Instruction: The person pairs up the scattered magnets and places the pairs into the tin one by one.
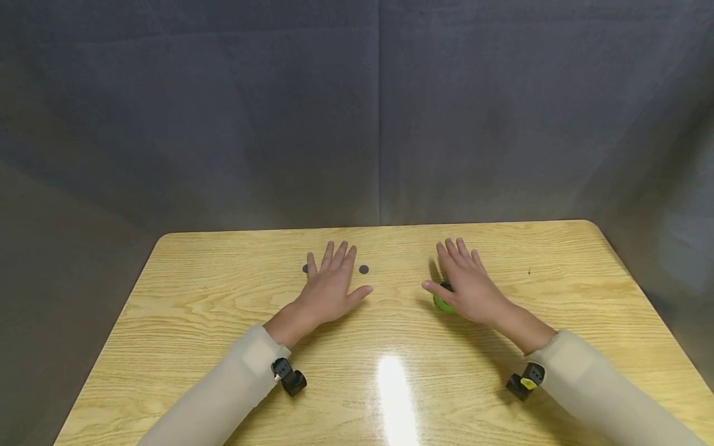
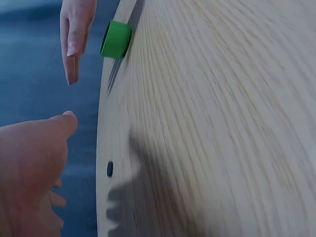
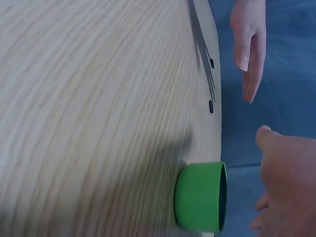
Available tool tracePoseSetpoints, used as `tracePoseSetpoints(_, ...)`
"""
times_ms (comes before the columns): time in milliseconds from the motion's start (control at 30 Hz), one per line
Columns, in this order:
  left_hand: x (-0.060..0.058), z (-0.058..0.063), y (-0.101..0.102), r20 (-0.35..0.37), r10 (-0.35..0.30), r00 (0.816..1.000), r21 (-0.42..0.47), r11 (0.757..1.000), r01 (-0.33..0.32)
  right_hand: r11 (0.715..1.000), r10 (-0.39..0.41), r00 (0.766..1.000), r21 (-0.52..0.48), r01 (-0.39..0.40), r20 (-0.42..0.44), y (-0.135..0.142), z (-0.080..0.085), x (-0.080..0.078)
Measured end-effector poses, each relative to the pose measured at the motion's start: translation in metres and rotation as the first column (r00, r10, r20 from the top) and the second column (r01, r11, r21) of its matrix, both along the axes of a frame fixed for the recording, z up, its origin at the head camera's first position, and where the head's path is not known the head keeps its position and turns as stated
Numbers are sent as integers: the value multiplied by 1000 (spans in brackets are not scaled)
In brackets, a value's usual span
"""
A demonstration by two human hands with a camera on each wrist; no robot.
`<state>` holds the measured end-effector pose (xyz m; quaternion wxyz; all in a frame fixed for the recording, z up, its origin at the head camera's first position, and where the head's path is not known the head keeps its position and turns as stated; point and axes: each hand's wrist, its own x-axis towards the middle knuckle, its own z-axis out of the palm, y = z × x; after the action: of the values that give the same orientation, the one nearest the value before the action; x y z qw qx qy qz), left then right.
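Both hands hover above a wooden table, palms down with fingers straight, holding nothing. My left hand (image 1: 329, 291) is over the table's left middle, near two small dark discs. One disc (image 1: 364, 269) lies just right of its fingertips; the other disc (image 1: 305, 268) is partly covered by the little finger. My right hand (image 1: 471, 288) is above a green cup (image 1: 444, 305) and hides most of it in the head view. In the right wrist view the cup (image 3: 200, 197) stands upright with its open rim up, apart from the hand (image 3: 289, 173).
The wooden table (image 1: 223, 285) has rounded far corners. A dark grey-blue cloth (image 1: 379, 124) hangs behind it and along its sides. A tiny dark mark (image 1: 529, 271) shows right of the right hand. Wrist cameras (image 1: 292, 381) sit at both sleeve cuffs.
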<state>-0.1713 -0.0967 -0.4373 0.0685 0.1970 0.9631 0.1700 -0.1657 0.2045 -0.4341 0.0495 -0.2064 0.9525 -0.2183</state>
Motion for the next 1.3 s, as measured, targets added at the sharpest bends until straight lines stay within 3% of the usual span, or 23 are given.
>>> tracePoseSetpoints(533,5,-10,-42,-8,65,998,25,998,-65,999,40,999,30,-39,-24,-30,-6,-8)
tracePoseSetpoints(933,3,-17,-70,-17,114,993,57,992,-113,996,86,996,17,-86,-31,-58,-12,-3)
tracePoseSetpoints(1300,-2,-23,-90,-21,85,996,130,988,-81,994,106,994,31,-105,-23,-77,-17,-7)
